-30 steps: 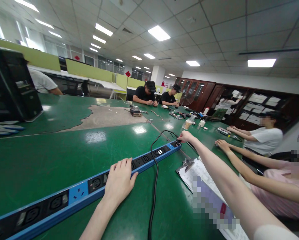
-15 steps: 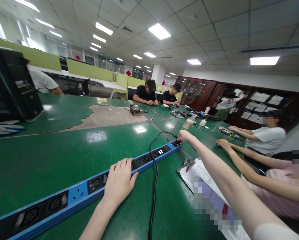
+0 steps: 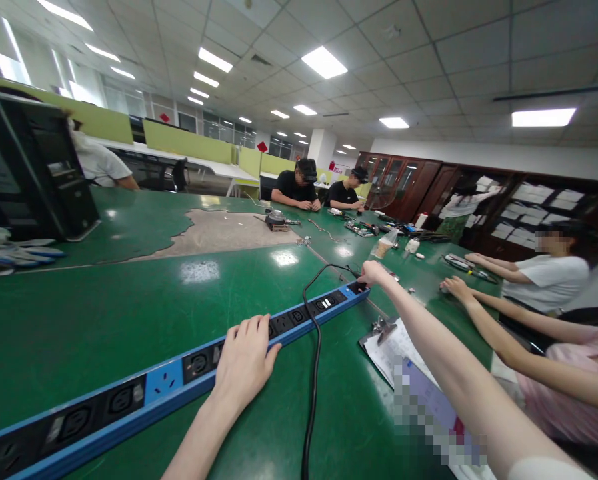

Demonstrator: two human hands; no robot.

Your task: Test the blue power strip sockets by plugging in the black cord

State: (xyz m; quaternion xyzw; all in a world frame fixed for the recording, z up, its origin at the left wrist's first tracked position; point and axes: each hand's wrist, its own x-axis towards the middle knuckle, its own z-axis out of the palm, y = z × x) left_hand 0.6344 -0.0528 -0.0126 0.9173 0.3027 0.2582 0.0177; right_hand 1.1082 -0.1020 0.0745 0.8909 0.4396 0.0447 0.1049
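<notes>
A long blue power strip [image 3: 165, 383] with black and blue sockets lies slantwise over the green table. My left hand [image 3: 245, 353] grips it across the middle, fingers over the top and thumb along the near side. At the strip's far end, the closed fingers of my right hand [image 3: 373, 273] hold a black plug [image 3: 361, 283] against the last socket. Most of the plug is hidden by my fingers, so how deep it sits cannot be told. From there a black power cord [image 3: 315, 373] loops back over the strip and runs toward me.
A clipboard [image 3: 386, 328] with papers lies under my right forearm. A black computer case [image 3: 39, 167] and gloves [image 3: 16, 250] stand at the left. Across the table are a motor-like part [image 3: 276, 220] and a plastic bag [image 3: 383, 244]. Other people sit around, two close on my right.
The whole view has shifted slightly, so things appear a little further right. Both hands keep their places on the strip and plug.
</notes>
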